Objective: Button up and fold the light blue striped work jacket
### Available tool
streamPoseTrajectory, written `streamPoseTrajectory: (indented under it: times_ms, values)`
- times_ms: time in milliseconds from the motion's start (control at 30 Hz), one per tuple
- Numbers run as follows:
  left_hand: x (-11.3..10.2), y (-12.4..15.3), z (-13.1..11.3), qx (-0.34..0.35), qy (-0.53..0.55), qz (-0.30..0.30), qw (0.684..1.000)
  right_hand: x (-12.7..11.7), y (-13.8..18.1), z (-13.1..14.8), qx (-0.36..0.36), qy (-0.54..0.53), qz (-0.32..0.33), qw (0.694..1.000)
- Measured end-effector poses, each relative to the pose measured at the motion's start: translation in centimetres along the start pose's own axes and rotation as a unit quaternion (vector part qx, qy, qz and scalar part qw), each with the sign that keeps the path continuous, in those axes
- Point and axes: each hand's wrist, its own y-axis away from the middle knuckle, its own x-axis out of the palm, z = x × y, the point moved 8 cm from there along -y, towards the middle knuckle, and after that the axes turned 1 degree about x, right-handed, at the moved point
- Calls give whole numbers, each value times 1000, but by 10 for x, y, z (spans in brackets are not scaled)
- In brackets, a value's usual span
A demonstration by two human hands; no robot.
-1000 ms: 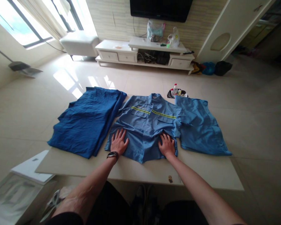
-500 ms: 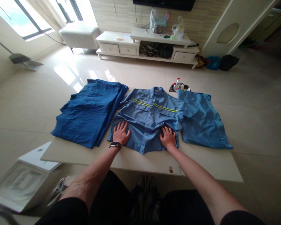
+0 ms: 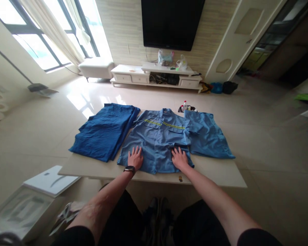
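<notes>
A light blue work shirt (image 3: pixel 157 136) with a yellow-green stripe across the chest lies flat in the middle of a low beige table (image 3: pixel 215 172). My left hand (image 3: pixel 135 158), with a dark watch on its wrist, rests flat on the shirt's lower left part, fingers spread. My right hand (image 3: pixel 179 159) lies flat on the lower right part, fingers apart. Neither hand holds anything. A darker blue folded garment (image 3: pixel 105 131) lies to the left of the shirt, and another light blue garment (image 3: pixel 207 136) to its right.
A small pile with a bottle (image 3: pixel 186 107) sits at the table's far edge. A white box (image 3: pixel 30 201) stands on the floor at lower left. Beyond the tiled floor are a white TV cabinet (image 3: pixel 156 73), a wall TV (image 3: pixel 170 22) and a white stool (image 3: pixel 96 66).
The camera has tilted up and pulled back, so more of the room and the TV show. Both hands stay flat on the shirt's lower part, slightly nearer its hem.
</notes>
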Motion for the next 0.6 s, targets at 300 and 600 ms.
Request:
streamPoseTrajectory:
  times_ms: [300,600]
  values:
    - [-9,143,-52,118,177,-30,977,7,154,57,-83,-132,-29,987]
    - [-10,207,-139,231,222,124,939,144,289,135,-133,-210,232,940]
